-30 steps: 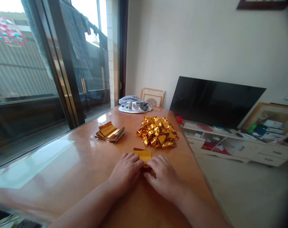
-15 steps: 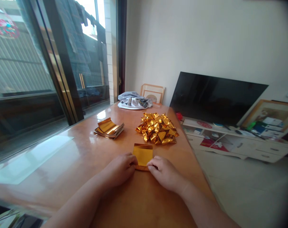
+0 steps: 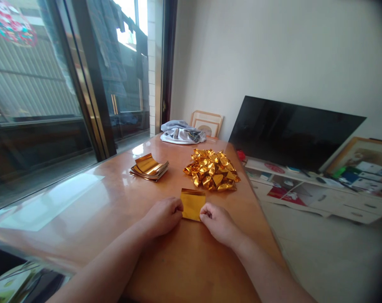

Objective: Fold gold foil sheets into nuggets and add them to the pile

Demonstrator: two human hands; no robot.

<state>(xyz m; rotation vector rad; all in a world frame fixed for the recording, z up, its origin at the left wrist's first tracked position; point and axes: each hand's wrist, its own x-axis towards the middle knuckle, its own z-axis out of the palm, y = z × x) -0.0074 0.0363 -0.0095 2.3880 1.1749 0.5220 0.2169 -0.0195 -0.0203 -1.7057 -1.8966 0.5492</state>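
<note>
A gold foil paper sheet [image 3: 192, 205] lies on the wooden table between my hands, its far edge slightly curled. My left hand [image 3: 168, 212] grips the left side of the sheet with curled fingers. At its near right corner, my right hand [image 3: 214, 218] pinches the paper between thumb and fingers. Just beyond is a heap of folded gold foil pieces [image 3: 213, 168]. Left of that heap sits a stack of gold foil sheets [image 3: 149, 167], the top one bent upward. My fingertips are partly hidden.
The glossy table [image 3: 165, 261] runs away from me to a crumpled grey-white cloth bundle [image 3: 183, 134] and framed pictures [image 3: 206, 123]. A sliding glass door [image 3: 83, 84] is on the left. On the right, a television [image 3: 292, 134] stands over a white cabinet [image 3: 336, 204].
The near edge strip of the sheet that stuck out below my fingers is now folded in, and the sheet looks shorter. The whole view has shifted slightly.
</note>
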